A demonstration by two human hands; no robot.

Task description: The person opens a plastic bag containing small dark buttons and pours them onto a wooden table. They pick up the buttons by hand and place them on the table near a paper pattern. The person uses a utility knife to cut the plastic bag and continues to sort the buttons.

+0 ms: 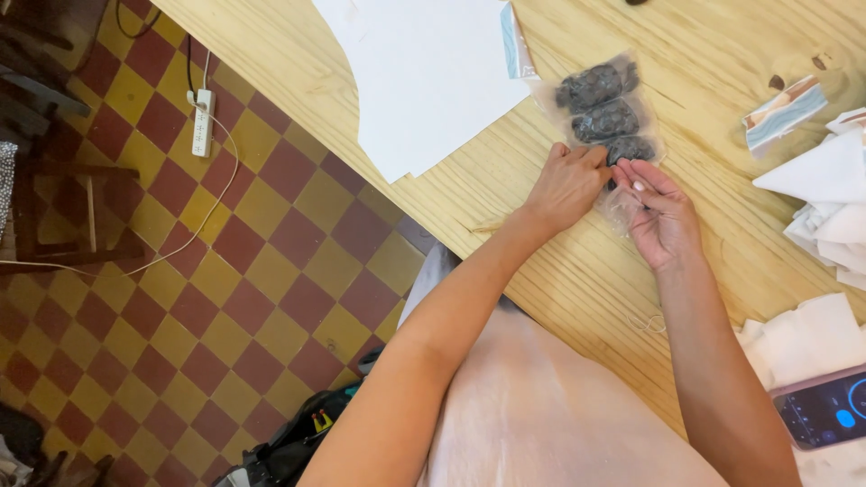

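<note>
A clear bag (603,113) of three dark round pieces lies on the wooden table (559,261), its long axis running from the hands toward the far edge. The left hand (568,185) and right hand (663,216) each pinch its near end.

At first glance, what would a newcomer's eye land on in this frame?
Most likely the clear plastic bag of dark round pieces, lying on the wooden table just past the fingers. The left hand and right hand both pinch its near end. After that, the red and yellow checkered floor on the left, and the white paper sheets at the top of the table.
</note>
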